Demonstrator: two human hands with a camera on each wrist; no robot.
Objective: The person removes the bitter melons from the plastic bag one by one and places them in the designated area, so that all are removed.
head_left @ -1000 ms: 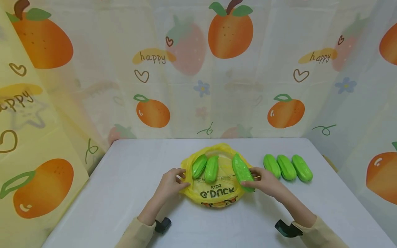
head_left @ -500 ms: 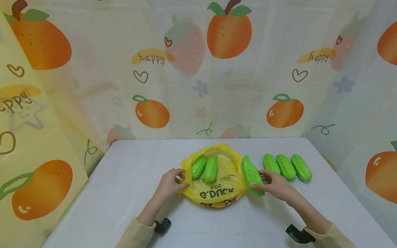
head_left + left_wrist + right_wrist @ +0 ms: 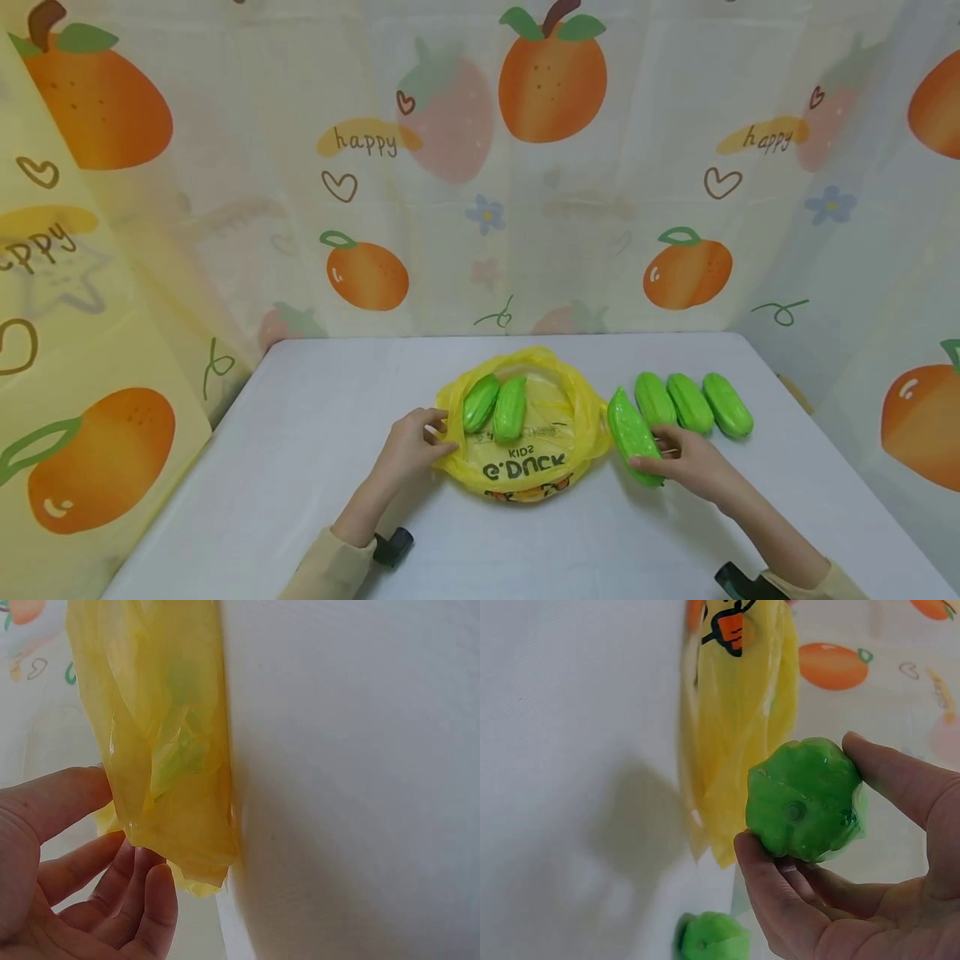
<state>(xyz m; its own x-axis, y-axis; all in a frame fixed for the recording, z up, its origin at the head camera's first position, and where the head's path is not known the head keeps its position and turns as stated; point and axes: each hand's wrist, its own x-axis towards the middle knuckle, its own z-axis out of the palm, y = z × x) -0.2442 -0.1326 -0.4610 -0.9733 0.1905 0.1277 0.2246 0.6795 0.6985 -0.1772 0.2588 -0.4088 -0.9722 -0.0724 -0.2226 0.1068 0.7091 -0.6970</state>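
Note:
A yellow plastic bag [image 3: 525,492] lies spread with its mouth up on the white table, two green cucumber-like vegetables [image 3: 510,408] inside it. My left hand [image 3: 411,442] holds the bag's left rim between thumb and fingers; the left wrist view shows the thin yellow film [image 3: 165,750] there. To the right of the bag, my right hand [image 3: 693,462] grips another ribbed green cucumber-like vegetable [image 3: 633,437] between thumb and fingertips. Its round end [image 3: 802,802] faces the camera in the right wrist view, and it looks raised off the table.
Three more green cucumber-like vegetables [image 3: 692,404] lie side by side at the right rear of the table [image 3: 322,467]. A printed curtain [image 3: 450,233] with oranges hangs behind and along the sides.
My right hand has carried its cucumber-like vegetable rightward, from over the bag's right rim to beside the bag. My left hand stays on the bag's rim.

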